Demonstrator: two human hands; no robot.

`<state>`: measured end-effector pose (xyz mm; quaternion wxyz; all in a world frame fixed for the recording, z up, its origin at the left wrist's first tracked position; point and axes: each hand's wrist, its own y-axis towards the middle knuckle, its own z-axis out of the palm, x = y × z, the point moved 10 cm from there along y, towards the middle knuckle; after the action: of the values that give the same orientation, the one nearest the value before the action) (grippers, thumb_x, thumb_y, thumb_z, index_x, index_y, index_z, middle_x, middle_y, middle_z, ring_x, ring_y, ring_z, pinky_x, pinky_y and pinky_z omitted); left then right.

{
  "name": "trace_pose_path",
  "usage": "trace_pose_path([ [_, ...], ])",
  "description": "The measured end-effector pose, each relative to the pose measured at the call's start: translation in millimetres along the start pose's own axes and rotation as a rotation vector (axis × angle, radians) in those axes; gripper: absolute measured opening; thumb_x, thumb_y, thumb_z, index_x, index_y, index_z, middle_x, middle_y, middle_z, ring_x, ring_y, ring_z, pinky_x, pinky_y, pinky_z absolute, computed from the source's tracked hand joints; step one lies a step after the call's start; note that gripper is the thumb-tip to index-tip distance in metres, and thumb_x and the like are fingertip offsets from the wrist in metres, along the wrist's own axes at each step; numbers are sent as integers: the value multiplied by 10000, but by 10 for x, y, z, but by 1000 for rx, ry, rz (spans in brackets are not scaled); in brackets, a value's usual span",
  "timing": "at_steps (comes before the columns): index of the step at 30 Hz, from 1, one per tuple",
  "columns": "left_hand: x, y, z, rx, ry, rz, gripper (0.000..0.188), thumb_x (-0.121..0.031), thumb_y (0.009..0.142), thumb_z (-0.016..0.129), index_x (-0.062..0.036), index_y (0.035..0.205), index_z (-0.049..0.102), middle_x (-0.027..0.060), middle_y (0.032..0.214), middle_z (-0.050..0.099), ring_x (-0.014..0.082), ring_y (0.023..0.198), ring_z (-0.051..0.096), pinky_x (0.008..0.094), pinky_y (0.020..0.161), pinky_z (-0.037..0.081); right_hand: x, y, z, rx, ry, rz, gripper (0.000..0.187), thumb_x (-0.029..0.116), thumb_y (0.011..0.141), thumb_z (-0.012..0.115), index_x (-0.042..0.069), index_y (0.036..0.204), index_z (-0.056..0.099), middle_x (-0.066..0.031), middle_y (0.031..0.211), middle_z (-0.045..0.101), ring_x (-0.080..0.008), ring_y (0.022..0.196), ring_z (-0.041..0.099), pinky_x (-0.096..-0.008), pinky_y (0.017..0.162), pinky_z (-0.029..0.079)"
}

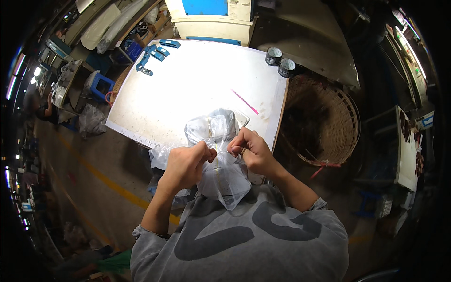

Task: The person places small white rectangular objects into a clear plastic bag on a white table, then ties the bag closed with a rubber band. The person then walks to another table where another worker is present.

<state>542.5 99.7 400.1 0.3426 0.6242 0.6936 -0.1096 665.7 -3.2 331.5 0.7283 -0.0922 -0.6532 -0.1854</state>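
Observation:
A bundle wrapped in a clear plastic bag (pixel 225 185) lies against my front at the near edge of the white table, with something pale and grey inside. Thin yellowish string (pixel 216 175) runs over it lengthwise, and another piece shows near its far end. Above the bundle, my left hand (pixel 185 162) is closed, fingertips pinched together. My right hand (pixel 251 149) faces it, also in a pinch. Between the two pinches stretches a thin pale strand, apparently string; its ends are hidden in my fingers.
On the white table (pixel 174 98) lie a pink pen-like stick (pixel 245 102), blue tool-like pieces (pixel 150 58) at far left, and two tape rolls (pixel 286 67) at far right. A wicker basket (pixel 345 122) stands right of the table, a blue stool (pixel 102 86) to its left.

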Motion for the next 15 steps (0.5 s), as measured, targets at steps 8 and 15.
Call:
trace_pose_path([
  [8,148,-21,112,-94,-49,-97,127,2,941,661,-58,911,553,70,812,756,316,729,753,388,597,548,-26,22,-68,9,98,71,121,-122,955,560,-10,915,585,-98,923,717,-161,875,647,-309,830,526],
  [15,135,-36,199,9,40,-192,163,50,888,664,-35,964,546,133,777,717,389,720,720,394,634,551,631,40,332,5,-601,-386,151,31,860,791,74,959,685,-91,1118,645,-310,1069,602,-446,972,477],
])
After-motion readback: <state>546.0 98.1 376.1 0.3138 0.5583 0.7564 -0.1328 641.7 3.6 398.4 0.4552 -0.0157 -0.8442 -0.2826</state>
